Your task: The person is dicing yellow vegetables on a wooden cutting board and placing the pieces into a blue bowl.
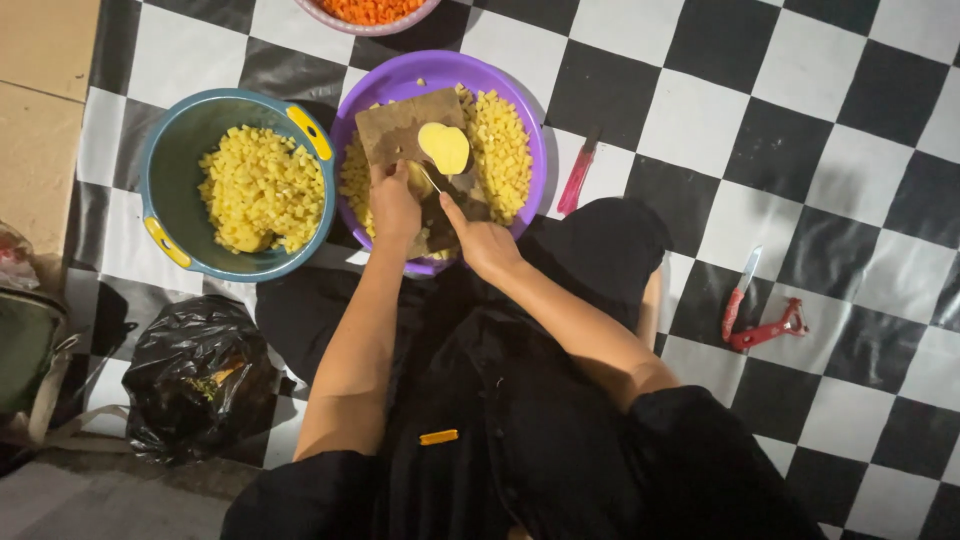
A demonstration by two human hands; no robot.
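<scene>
Head view: right hand (485,243) grips knife (432,181); left hand (394,203) steadies potato (444,146).

Left hand (394,203): your fingers curled, knuckles up, forearm stretched forward.
Right hand (483,240): closed, forefinger extended, elbow bent.

Black-and-white checkered floor (800,130); beige tiles (40,90) left.

Only package: crumpled black plastic bag (200,375), below-left of the blue bowl (175,190), something yellowish inside, possibly scraps. Small orange tag (439,437) on the black clothing, lower right of bowl.
</scene>
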